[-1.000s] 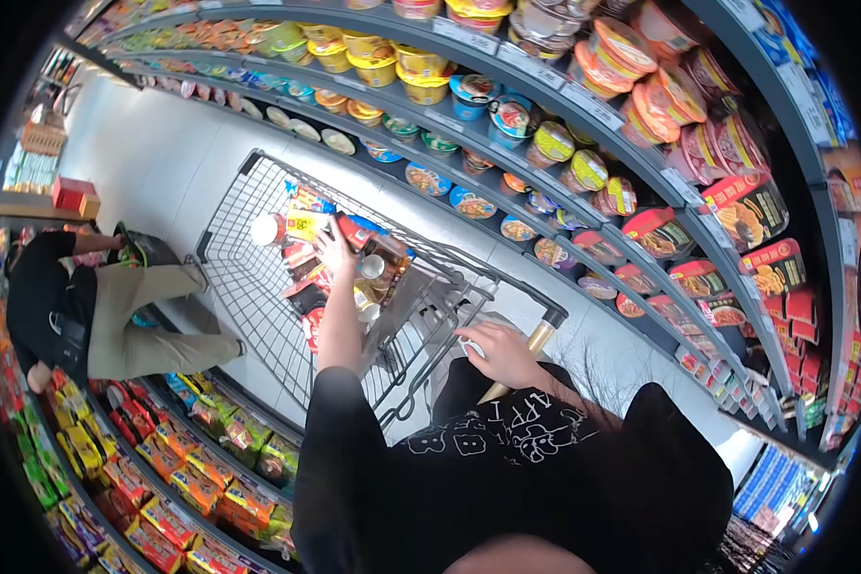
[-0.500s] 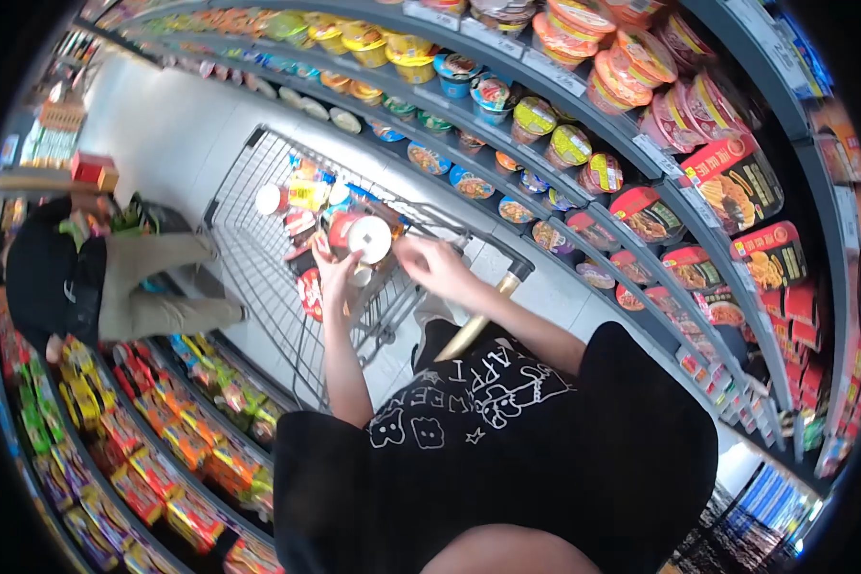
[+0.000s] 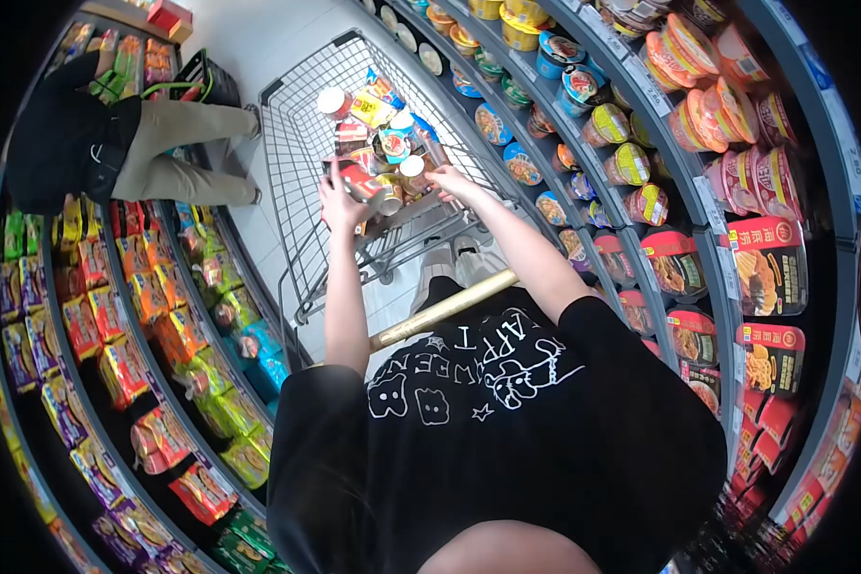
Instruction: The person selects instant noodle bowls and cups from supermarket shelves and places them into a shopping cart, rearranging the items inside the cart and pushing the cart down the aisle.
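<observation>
A wire shopping cart stands in front of me, its gold handle near my waist. Inside it lie several packaged foods, among them a white-lidded tub, a yellow packet and a cup with a coloured lid. My left hand is closed round a red cup at the near side of the pile. My right hand is at the pile's right edge, beside a small white-capped item; its fingertips are too small to tell what they hold.
Shelves of instant noodle cups and red boxed meals curve along the right. Bagged noodles fill shelves on the left. Another person in a black top leans over the left shelves, beside a green-handled dark basket.
The view has swung, and the cart appears higher. The white-bottomed cup my left hand held upright is now tilted lower by the pile. My right hand has moved in over the cart's contents.
</observation>
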Demonstrator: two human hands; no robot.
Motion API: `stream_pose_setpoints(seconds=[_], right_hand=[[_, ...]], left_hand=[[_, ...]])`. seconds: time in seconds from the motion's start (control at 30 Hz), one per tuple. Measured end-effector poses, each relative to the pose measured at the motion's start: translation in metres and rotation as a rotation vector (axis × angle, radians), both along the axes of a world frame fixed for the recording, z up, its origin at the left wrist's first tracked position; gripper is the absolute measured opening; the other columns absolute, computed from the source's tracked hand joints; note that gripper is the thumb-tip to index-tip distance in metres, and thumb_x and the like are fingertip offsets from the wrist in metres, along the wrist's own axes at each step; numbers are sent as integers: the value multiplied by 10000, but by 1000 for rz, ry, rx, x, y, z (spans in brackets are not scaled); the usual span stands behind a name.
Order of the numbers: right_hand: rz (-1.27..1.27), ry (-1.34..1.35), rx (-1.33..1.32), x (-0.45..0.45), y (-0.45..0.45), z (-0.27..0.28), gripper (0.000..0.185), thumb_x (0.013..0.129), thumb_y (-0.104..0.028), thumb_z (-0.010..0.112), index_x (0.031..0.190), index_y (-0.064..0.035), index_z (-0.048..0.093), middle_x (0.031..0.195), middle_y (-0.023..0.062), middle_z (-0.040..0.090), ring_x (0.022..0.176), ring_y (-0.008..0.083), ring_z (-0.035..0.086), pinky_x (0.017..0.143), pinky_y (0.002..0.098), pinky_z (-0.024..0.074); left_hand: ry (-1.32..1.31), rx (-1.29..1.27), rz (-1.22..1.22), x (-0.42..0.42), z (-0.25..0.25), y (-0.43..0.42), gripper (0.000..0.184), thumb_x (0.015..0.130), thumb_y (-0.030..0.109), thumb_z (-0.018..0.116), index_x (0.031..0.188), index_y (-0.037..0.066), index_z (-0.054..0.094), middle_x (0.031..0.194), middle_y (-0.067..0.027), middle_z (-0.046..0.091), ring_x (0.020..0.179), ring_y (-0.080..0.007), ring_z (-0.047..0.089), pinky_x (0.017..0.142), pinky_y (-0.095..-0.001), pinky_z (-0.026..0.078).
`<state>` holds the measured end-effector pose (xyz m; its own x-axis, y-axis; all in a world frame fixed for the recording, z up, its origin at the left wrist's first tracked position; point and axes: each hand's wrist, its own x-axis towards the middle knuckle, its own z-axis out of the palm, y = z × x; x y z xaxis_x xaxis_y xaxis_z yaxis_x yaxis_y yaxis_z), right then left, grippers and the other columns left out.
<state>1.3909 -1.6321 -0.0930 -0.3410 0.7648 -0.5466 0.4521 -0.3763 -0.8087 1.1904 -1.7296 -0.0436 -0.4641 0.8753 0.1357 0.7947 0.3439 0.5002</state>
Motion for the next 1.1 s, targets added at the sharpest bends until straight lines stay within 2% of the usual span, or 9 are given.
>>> stream_pose_setpoints(seconds=[0.1,0.3,0.43,0.6,0.63,0.73,0.83,0.93,1.1], right_hand=[[0,-147,200,16,-9,-13,335,688,-255,605,881,17,572,732,112,606,532,157,588,499,254,482],[250,-245,326,34,-31,6,376,677,-246,607,933,23,548,829,174,601,766,264,593,699,322,470],[417,-404,433,46,-50,22,459,676,-293,610,1018,0,517,937,208,569,891,296,556,761,356,436],[616,-516,414,18,-2,-10,490,601,-303,675,975,-15,544,907,194,586,868,279,569,746,337,447],[561,-475,420,9,20,-59,548,556,-326,669,999,-25,554,981,191,563,923,267,550,795,331,440],[766,-585,323,-8,51,-75,523,542,-303,681,1008,-96,567,977,91,591,915,200,563,786,327,446],[725,-805,216,-24,56,-82,716,549,-294,703,1144,-6,429,1186,148,439,1050,218,477,853,306,414],[621,-851,237,-36,41,-103,1087,540,-386,723,1303,-51,24,1289,143,285,1124,304,381,906,360,362],[475,-916,405,-30,29,-140,987,522,-332,747,1270,-53,167,1170,142,388,1033,278,446,832,378,403]], left_hand=[[95,58,23,-25,-22,-16,1123,426,199,789,1313,208,100,1216,-179,285,1120,-336,319,897,-413,349],[57,-144,-96,-63,-89,-58,994,470,6,683,1305,149,162,1273,-205,253,1180,-389,233,989,-409,228],[8,-458,-5,-37,-84,-67,940,493,165,740,1284,134,233,1324,-204,175,1212,-419,153,963,-463,261],[-292,-84,-270,17,-65,-51,629,641,118,636,1195,9,360,1209,-222,375,1137,-312,361,934,-351,319],[-382,-2,-375,32,-54,-47,561,668,112,612,1166,-17,390,1162,-219,433,1095,-290,423,921,-328,335],[-629,-162,-515,55,-41,-45,446,723,89,558,1147,24,438,1023,-176,543,995,-265,509,874,-326,375],[-601,-52,-448,62,-31,-45,426,742,87,539,1153,41,438,1025,-164,546,982,-257,516,860,-330,381],[-554,-46,-399,56,-30,-51,410,745,90,531,1142,37,445,1012,-174,545,965,-275,519,842,-338,389],[-492,-130,-370,54,-33,-52,406,739,91,533,1131,31,449,1002,-187,542,940,-300,524,829,-343,399]])
